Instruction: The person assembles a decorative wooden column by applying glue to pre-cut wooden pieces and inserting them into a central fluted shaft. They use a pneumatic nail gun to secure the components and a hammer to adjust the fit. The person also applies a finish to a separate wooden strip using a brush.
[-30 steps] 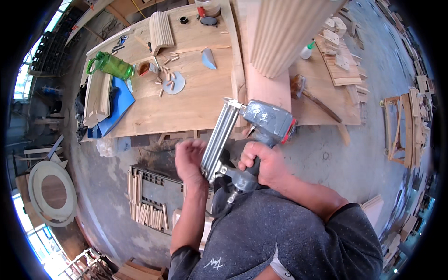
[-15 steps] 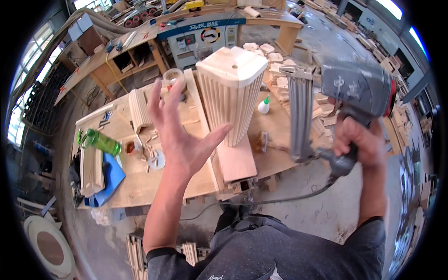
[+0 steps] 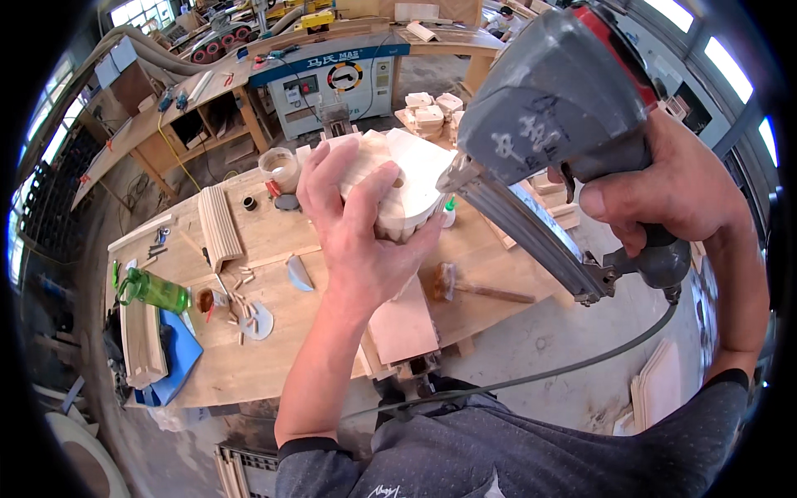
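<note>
The post is gripped at its top by the left hand, fingers spread and clamped on it. The nail gun is held by the right hand, fingers wrapped round its handle, nose at the post's edge. Above the desk the post is seen, its base hidden.

- Showing scuffed, semi-gloss metal on the nail gun.
- Presenting smooth, matt wood on the column top.
- Displaying translucent, glossy plastic on the green bottle.
- Showing matt, speckled cloth on the shirt.
</note>
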### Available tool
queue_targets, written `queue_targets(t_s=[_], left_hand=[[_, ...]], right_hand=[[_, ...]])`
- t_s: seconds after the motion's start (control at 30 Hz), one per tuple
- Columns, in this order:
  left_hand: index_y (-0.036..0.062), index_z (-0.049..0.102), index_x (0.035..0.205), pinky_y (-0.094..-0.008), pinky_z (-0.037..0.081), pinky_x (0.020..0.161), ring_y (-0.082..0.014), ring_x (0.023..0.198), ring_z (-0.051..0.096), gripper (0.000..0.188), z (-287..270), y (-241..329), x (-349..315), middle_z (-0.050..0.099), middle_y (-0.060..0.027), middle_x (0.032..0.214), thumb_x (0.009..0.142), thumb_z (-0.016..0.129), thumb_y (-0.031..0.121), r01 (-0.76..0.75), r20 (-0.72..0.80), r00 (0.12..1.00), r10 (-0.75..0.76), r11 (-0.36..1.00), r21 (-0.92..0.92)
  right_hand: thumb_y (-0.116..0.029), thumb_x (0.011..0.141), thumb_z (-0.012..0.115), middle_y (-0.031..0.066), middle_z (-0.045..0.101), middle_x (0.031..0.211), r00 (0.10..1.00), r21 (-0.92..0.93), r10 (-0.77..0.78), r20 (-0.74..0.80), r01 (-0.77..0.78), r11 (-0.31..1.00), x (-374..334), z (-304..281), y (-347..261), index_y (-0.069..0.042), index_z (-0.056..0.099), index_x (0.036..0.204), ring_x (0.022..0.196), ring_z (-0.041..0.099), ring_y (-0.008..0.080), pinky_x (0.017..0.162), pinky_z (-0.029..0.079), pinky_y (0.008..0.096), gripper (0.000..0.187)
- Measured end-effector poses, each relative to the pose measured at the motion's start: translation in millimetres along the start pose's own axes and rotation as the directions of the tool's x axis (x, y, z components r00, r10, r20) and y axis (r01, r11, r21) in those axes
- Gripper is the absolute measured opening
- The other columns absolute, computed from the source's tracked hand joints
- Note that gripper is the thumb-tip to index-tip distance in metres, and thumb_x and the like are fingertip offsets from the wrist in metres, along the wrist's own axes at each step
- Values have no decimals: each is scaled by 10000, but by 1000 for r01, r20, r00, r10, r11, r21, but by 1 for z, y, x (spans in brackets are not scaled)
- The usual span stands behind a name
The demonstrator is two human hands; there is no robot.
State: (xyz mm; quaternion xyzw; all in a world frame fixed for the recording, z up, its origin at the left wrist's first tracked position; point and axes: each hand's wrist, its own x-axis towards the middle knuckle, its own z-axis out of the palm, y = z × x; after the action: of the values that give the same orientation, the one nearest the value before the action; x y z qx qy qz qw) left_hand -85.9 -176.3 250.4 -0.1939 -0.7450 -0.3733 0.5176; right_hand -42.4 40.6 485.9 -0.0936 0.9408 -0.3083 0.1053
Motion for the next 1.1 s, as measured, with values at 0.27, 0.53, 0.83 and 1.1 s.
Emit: queue_targets(t_s=[0.27, 0.53, 0.83, 1.1], left_hand=[[127, 609, 1183, -559, 390, 1133, -423, 1365, 408, 678, 0, -3, 0, 474, -129, 1373, 580, 920, 130, -9, -2, 1000, 9, 1000, 23], [120, 624, 1171, -551, 398, 1107, -394, 1292, 460, 661, 4, -7, 1, 504, -133, 1335, 580, 917, 157, -23, -24, 999, 23, 1000, 2], [121, 633, 1162, -548, 409, 1070, -388, 1242, 483, 662, 8, -7, -2, 524, -125, 1300, 569, 924, 159, -26, -45, 999, 26, 1000, -14], [109, 631, 1132, -546, 416, 1057, -402, 1252, 467, 625, 12, 1, 0, 523, -117, 1293, 569, 902, 130, 0, -75, 997, -4, 998, -62]], right_hand=[[-70, 697, 714, 69, 629, 645, 993, -133, 84, 87, -72, 989, 15, -9, -24, 33, 640, 1109, 442, 591, 129, 437, 497, 281, 431], [-30, 616, 668, 68, 629, 651, 984, -266, 155, 87, -127, 956, 31, -14, -35, 51, 648, 1034, 441, 585, 136, 436, 484, 282, 426], [15, 534, 633, 102, 666, 698, 953, -451, 304, -9, -275, 849, 41, -5, -67, 28, 685, 1015, 482, 627, 161, 411, 463, 291, 484], [-33, 595, 637, 72, 638, 597, 972, -450, 224, 74, -168, 877, 24, -10, -64, 33, 695, 867, 465, 632, 152, 452, 495, 274, 286]])
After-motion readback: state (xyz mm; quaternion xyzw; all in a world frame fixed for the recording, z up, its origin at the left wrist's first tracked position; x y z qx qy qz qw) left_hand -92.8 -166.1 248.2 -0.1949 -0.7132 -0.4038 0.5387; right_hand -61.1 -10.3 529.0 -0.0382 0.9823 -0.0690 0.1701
